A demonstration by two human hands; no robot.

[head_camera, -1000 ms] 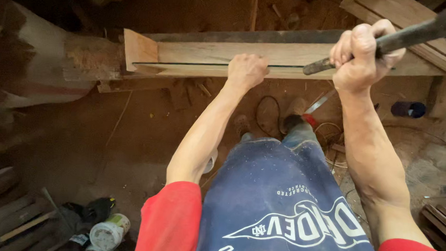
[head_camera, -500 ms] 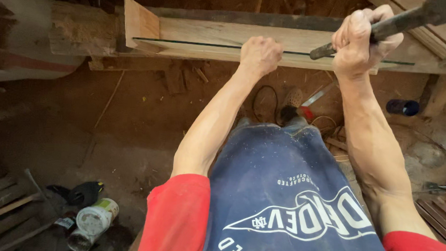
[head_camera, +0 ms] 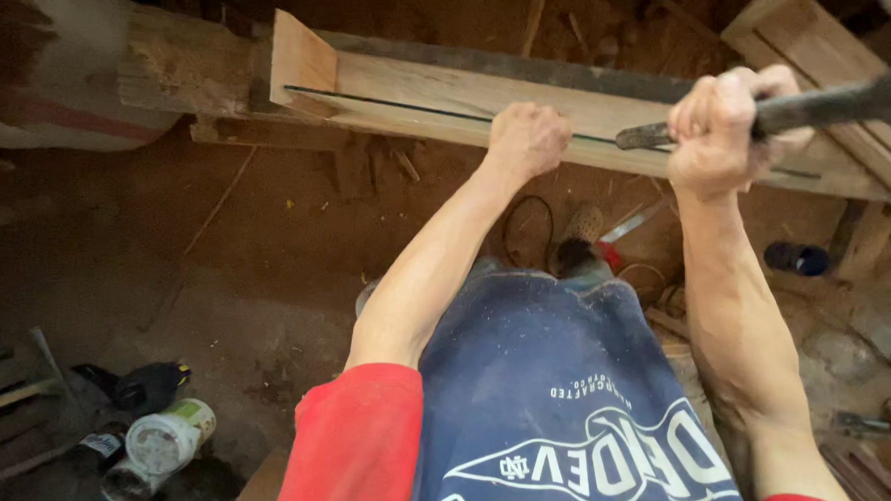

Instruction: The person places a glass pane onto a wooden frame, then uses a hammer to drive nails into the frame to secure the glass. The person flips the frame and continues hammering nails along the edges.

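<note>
Pale timber at the marking-and-cutting stage, by the look of it: steadies a long plank [head_camera: 572,111] lying across the upper part of the frame, scored lengthwise with a thin dark line [head_camera: 392,105], while holding a dark-handled tool [head_camera: 823,102] high at the upper right. Clenches the right hand [head_camera: 716,132] fully around that handle, fingers wrapped tight and no gap showing, with the butt end poking out toward the frame's centre; cannot make out the tool's head, blurred and cut off at the right edge. Rests the left hand [head_camera: 527,139] as a closed fist on the near edge of the plank, just below the line at upper centre, gripping nothing visible. Shows a short upright offcut [head_camera: 302,59] standing at the plank's left end, upper left. Judged from here, any stroke with the tool calls for aim along the line and for the left fist to stay clear of it, since the two hands sit near each other. Shows also a foot [head_camera: 576,241] on the dirt floor below the plank, and tins [head_camera: 162,439] at lower left.
</note>
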